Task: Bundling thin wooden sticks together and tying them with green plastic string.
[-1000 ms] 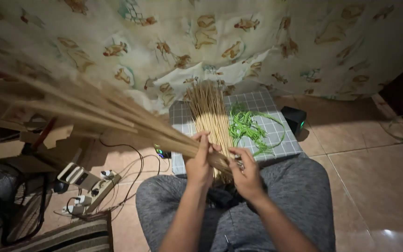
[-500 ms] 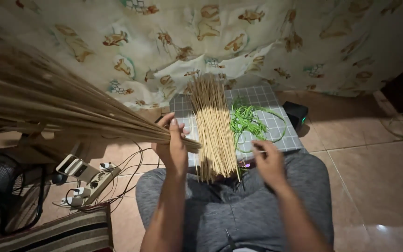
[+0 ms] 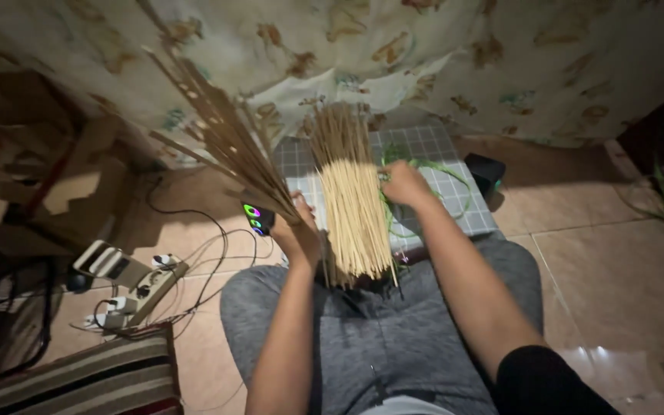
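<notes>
My left hand point(image 3: 300, 229) grips the base of a bundle of long brown sticks point(image 3: 217, 131) that fans up and to the left. A flat pile of pale thin sticks point(image 3: 353, 204) lies on a grey checked board point(image 3: 443, 154), its near ends over my lap. My right hand point(image 3: 403, 183) reaches over the board and rests on the green leaf strips point(image 3: 424, 165) just right of the pale pile; whether it holds any I cannot tell.
A patterned cloth point(image 3: 393, 54) hangs behind the board. A small black box point(image 3: 486, 173) sits right of the board, a lit device point(image 3: 257, 217) left of it. Power strips and cables point(image 3: 136, 288) lie on the tiled floor at left, by a striped cushion point(image 3: 94, 376).
My left hand swung the brown bundle from pointing left to pointing up and left. My right hand left the bundle's base and reached forward onto the green strips.
</notes>
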